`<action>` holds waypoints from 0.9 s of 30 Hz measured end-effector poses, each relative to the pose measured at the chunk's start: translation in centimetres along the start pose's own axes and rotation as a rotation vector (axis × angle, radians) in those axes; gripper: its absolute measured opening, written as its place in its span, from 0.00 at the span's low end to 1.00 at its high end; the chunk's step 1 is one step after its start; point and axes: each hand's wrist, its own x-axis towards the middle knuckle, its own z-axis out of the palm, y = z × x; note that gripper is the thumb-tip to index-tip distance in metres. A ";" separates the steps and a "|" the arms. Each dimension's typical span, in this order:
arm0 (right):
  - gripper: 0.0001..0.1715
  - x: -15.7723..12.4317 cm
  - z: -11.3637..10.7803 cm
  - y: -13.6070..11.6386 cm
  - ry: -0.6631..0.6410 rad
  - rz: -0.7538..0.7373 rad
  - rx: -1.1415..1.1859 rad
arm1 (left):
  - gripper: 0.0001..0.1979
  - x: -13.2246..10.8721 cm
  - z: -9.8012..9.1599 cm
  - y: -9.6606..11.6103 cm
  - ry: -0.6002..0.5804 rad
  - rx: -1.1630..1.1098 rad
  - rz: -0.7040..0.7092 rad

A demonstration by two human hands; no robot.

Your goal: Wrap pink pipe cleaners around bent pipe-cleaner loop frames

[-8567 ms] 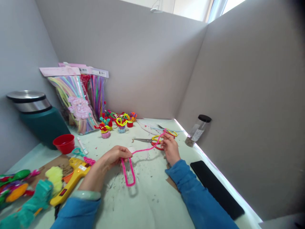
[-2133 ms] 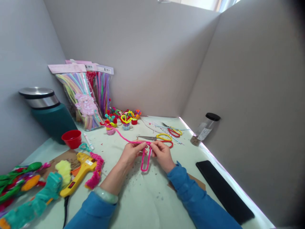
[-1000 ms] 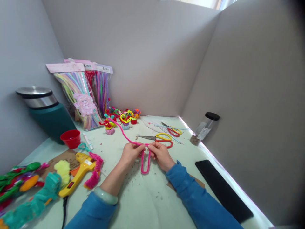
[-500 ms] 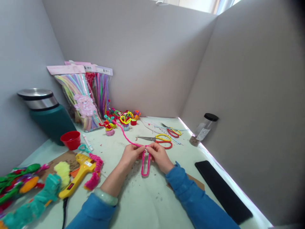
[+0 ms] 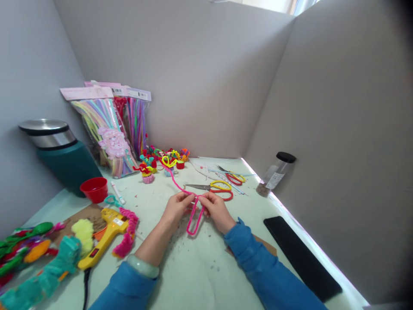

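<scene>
Between my hands is a bright pink pipe cleaner, bent into a long narrow loop that hangs toward me. Its free tail curves away to the far left. My left hand pinches it at the top left of the loop. On the other side, my right hand pinches the loop's top right, fingertips close to those of the left. Just beyond my hands lie scissors with one yellow and one red handle, blades pointing left. The fingers' undersides are hidden.
At left are a yellow glue gun, a red cup, a teal bottle and fuzzy pipe-cleaner pieces. Bagged pipe cleaners lean at the back. To the right stand a clear jar and a black slab.
The pink loop's lower end has swung left and slightly away from me. Its long tail has shifted right. Both hands stay pinched in nearly the same place.
</scene>
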 end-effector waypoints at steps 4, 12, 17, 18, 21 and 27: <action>0.16 0.1 -0.3 0.2 -0.003 0.019 0.054 | 0.15 0.0 -0.2 0.0 0.013 -0.003 0.007; 0.17 0.2 0.0 0.6 0.064 -0.015 0.035 | 0.13 0.4 0.0 -0.2 0.056 0.145 0.089; 0.15 0.6 0.3 1.3 0.157 -0.047 -0.087 | 0.06 0.0 0.1 -0.8 0.152 0.521 0.391; 0.15 0.6 0.3 1.4 0.164 -0.051 -0.101 | 0.06 -0.1 0.1 -0.8 0.161 0.576 0.445; 0.14 0.5 0.2 1.1 0.138 -0.013 -0.058 | 0.06 -0.2 0.2 -0.5 0.095 0.571 0.414; 0.14 -0.2 0.3 -0.4 -0.021 0.005 0.079 | 0.16 -0.1 0.3 0.3 -0.100 0.070 -0.002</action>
